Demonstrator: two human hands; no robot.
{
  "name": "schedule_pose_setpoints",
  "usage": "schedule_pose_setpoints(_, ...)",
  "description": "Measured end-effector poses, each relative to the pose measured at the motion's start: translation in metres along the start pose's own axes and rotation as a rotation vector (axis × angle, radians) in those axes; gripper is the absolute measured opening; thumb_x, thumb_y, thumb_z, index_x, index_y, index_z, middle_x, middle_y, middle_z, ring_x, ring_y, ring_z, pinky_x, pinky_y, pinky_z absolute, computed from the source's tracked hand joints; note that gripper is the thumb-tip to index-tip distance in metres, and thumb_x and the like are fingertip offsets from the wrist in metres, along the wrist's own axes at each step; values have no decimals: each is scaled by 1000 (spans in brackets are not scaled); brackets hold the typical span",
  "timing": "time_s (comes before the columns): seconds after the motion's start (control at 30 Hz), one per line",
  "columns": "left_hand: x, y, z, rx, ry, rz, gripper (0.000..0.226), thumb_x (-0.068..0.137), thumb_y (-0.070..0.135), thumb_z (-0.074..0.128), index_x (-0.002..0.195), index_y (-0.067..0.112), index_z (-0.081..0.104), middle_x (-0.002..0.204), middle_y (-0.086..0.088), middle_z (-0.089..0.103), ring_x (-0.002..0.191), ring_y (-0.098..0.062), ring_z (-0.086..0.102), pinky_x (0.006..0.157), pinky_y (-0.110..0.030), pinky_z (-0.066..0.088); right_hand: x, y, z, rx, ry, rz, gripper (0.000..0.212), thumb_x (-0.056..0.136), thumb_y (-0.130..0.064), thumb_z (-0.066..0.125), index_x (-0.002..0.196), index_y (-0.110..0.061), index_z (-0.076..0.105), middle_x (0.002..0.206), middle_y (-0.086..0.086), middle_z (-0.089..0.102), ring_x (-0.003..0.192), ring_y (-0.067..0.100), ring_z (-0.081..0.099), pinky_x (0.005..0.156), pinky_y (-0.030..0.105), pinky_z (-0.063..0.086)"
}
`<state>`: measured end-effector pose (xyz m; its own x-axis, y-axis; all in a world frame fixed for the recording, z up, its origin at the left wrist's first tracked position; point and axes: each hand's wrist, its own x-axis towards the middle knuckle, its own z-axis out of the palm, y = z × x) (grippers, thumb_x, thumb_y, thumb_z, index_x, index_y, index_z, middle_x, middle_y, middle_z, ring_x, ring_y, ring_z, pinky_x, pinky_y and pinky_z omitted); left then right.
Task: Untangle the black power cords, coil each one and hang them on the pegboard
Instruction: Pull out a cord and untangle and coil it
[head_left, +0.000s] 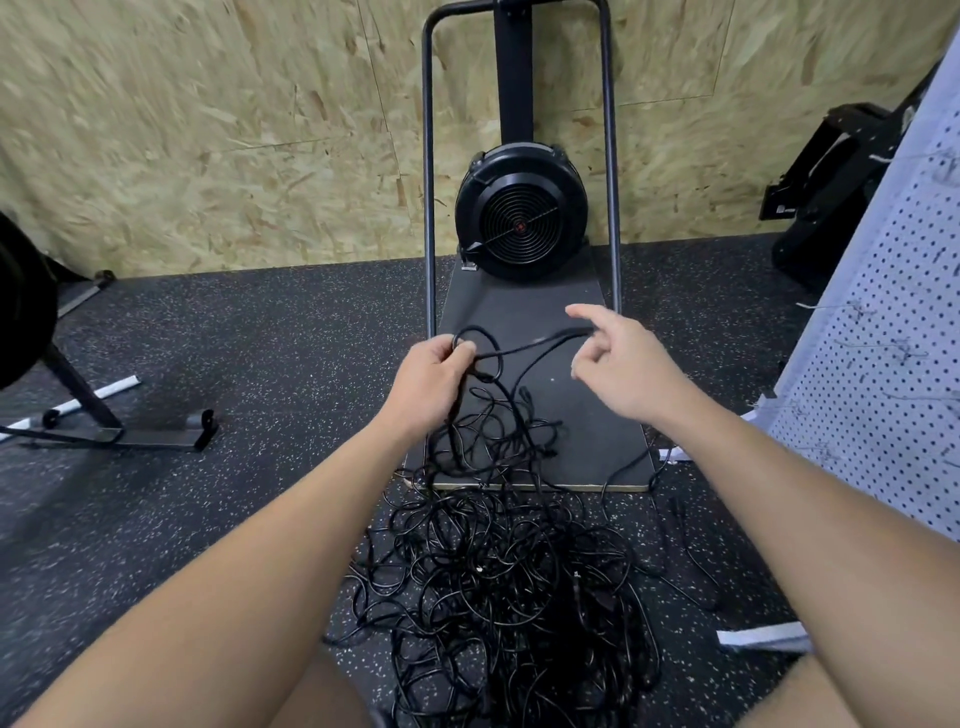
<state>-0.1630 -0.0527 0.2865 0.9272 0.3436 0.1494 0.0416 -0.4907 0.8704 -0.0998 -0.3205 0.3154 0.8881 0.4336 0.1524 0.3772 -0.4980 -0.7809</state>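
Note:
A big tangle of black power cords (498, 582) lies on the speckled floor between my knees. My left hand (431, 382) grips a few small loops of one cord (485, 358) above the pile. From those loops a length of the cord runs right to my right hand (618, 364), which pinches it with curled fingers while the index finger points outward. More strands hang from my left hand down into the pile. The white pegboard (883, 364) leans at the right, with several metal hooks on it.
A black fan machine (519, 213) in a tall metal frame stands on a dark platform (597, 415) straight ahead, against an OSB wall. Exercise equipment feet (156, 434) sit at the left. Black gear (831, 182) rests at the far right. White strips (763, 636) lie on the floor.

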Motion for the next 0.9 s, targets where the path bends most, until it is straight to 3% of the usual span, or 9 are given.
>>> schedule_pose_setpoints(0.1,0,-13,3,72,-28,-24,52,102,49,58,89,-1,58,71,-2,59,61,-16,44,63,-37,38,-4,-4,2,-41,-45,-10,68,99,-18,66,161,-34,45,86,-10,79,88,11,72,103,40,58)
schedule_pose_setpoints(0.2,0,-19,5,136,-8,-52,43,106,38,58,81,3,59,70,1,71,53,-11,48,56,-31,37,-9,-15,3,-49,-170,36,62,101,-26,71,157,-32,46,79,-10,81,66,23,70,76,40,63)
schedule_pose_setpoints(0.27,-1,-23,5,211,13,-78,38,106,35,57,80,8,62,74,-1,77,54,-11,54,54,-31,38,-13,-22,7,-20,-242,63,65,101,-26,71,159,-32,41,79,-6,82,55,19,64,65,38,59)
schedule_pose_setpoints(0.37,-4,-24,10,226,-44,-75,37,105,38,58,86,9,67,74,0,78,65,-25,66,66,-37,52,-18,-26,20,-25,-272,0,58,104,-28,70,157,-33,47,81,-8,82,57,17,69,71,46,65)
schedule_pose_setpoints(0.5,-13,-12,28,233,-127,5,38,104,47,57,84,16,66,72,3,77,69,-28,72,70,-42,59,-16,-21,46,-272,-255,-100,39,106,-35,70,143,-25,64,79,-11,79,75,3,71,75,30,52)
schedule_pose_setpoints(0.6,-18,-4,39,218,-156,69,35,107,39,58,85,13,67,73,0,77,63,-23,66,65,-39,55,-12,-14,51,-487,-175,-112,29,104,-39,70,130,-26,68,100,-6,76,99,24,70,82,39,55)
schedule_pose_setpoints(0.7,-24,4,40,147,-188,76,31,110,29,58,86,12,70,75,-2,79,57,-12,58,63,-34,48,-9,-12,49,-534,-134,-113,19,104,-39,70,119,-28,68,106,1,74,99,32,70,86,45,58)
schedule_pose_setpoints(0.9,-24,5,38,8,-202,16,29,107,24,60,87,12,76,74,-9,78,61,-17,63,60,-31,48,-7,-10,41,-565,-116,-145,10,110,-35,59,102,-29,60,100,-1,69,90,29,66,79,43,54)
